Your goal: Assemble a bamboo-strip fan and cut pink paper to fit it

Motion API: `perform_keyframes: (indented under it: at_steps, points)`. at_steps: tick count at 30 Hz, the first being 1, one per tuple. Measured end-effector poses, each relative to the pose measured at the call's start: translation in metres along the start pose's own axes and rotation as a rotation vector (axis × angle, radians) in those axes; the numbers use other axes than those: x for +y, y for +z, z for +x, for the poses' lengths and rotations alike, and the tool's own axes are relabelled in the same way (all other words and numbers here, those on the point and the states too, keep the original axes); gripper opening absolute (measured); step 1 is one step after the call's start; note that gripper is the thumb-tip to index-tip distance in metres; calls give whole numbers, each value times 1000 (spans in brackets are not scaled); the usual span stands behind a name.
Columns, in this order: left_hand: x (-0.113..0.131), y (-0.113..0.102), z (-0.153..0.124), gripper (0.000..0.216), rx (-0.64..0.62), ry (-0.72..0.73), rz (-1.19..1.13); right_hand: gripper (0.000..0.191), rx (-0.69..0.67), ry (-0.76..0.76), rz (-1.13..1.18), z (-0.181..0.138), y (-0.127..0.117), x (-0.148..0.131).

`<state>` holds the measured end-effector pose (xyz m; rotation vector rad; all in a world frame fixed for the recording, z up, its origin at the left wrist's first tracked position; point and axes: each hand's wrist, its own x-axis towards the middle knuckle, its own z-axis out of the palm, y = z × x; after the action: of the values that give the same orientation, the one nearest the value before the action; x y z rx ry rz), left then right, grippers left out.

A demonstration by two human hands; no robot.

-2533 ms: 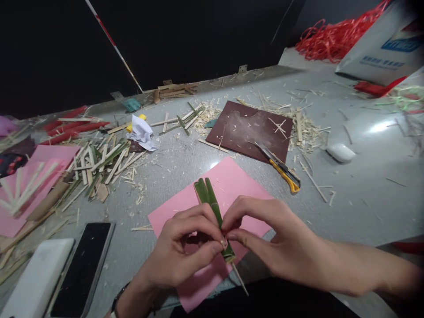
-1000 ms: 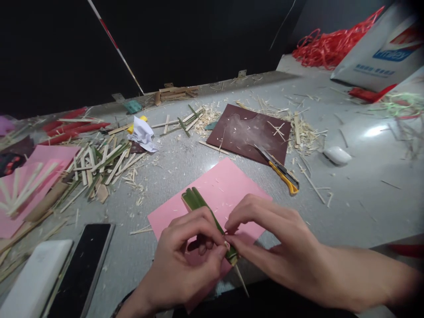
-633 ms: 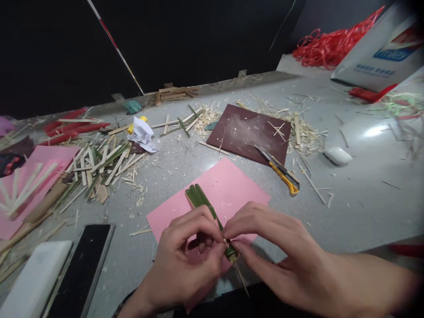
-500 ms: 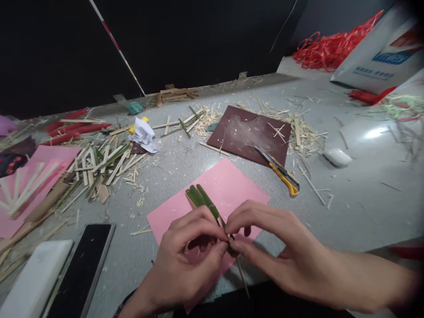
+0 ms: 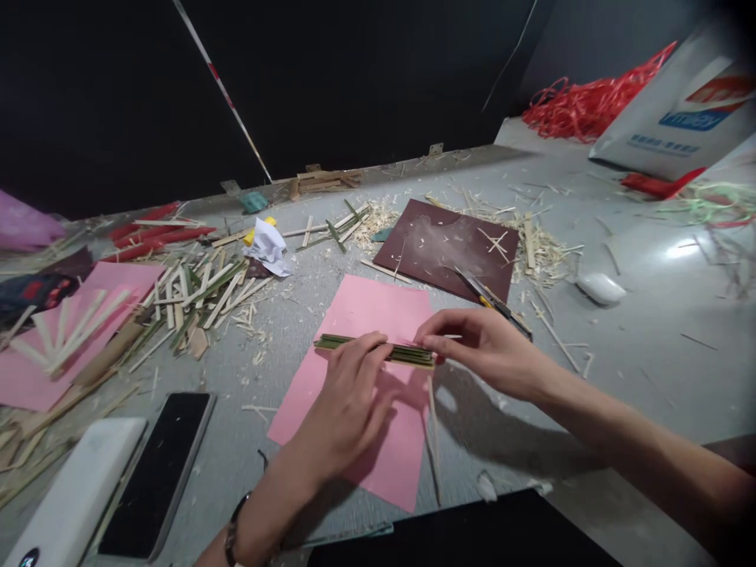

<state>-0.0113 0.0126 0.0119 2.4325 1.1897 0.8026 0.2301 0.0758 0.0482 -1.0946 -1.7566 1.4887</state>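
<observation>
A stack of thin green-skinned bamboo strips [image 5: 410,354] lies crosswise over a sheet of pink paper [image 5: 383,307]. My left hand [image 5: 351,394] is closed around the middle of the stack, its fingers over the top. My right hand [image 5: 472,346] is at the stack's right end, with thumb and fingertips pinched together there; whether it grips the strips or something thin on them is hard to make out. A thin, string-like strand [image 5: 434,441] hangs down below the right end.
A utility knife [image 5: 490,299] rests partly on a dark brown board [image 5: 419,236] beyond my right hand. A phone [image 5: 159,472] and a white power bank [image 5: 76,496] lie at the left front. Cut bamboo strips [image 5: 201,291] are heaped at the left. A white computer mouse [image 5: 601,288] sits at the right.
The bamboo stack has turned from pointing away to lying crosswise. Both hands have moved forward, the left now around the stack's middle. The pink paper has rotated beneath them.
</observation>
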Motion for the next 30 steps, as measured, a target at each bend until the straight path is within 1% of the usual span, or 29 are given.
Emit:
perform_keyframes:
  at_steps: [2, 4, 7, 10, 15, 17, 19, 23, 25, 28, 30]
  points:
    - [-6, 3, 1, 38, 25, 4, 18, 29, -59, 20, 48, 6, -4, 7]
    - [-10, 2, 2, 36, 27, 28, 22, 30, -116, 23, 78, 9, -6, 11]
    - [-12, -3, 3, 37, 11, 76, 55, 32, -128, 3, 125, 9, -6, 15]
    - [-15, -7, 8, 35, -22, 113, 104, 38, -88, 2, 188, 10, -5, 21]
    - [-27, -11, 16, 44, -113, 174, 110, 37, 41, 69, 255, 18, 1, 39]
    - [-30, -12, 19, 47, -132, 182, 99, 33, 84, 71, 253, 20, 4, 43]
    - [-33, -13, 21, 46, -145, 191, 86, 30, 105, 55, 237, 22, 7, 45]
    - [-38, -11, 25, 45, -209, 236, 64, 25, 81, 17, 164, 25, 6, 47]
    - [-41, -10, 25, 43, -232, 233, 67, 22, 121, 1, 94, 27, 1, 49]
    - [-51, -16, 25, 41, -236, 164, 93, 17, 221, -12, -58, 30, -6, 56]
    - [-62, -31, 27, 41, -233, 87, 122, 13, 259, -21, -168, 29, -8, 60]
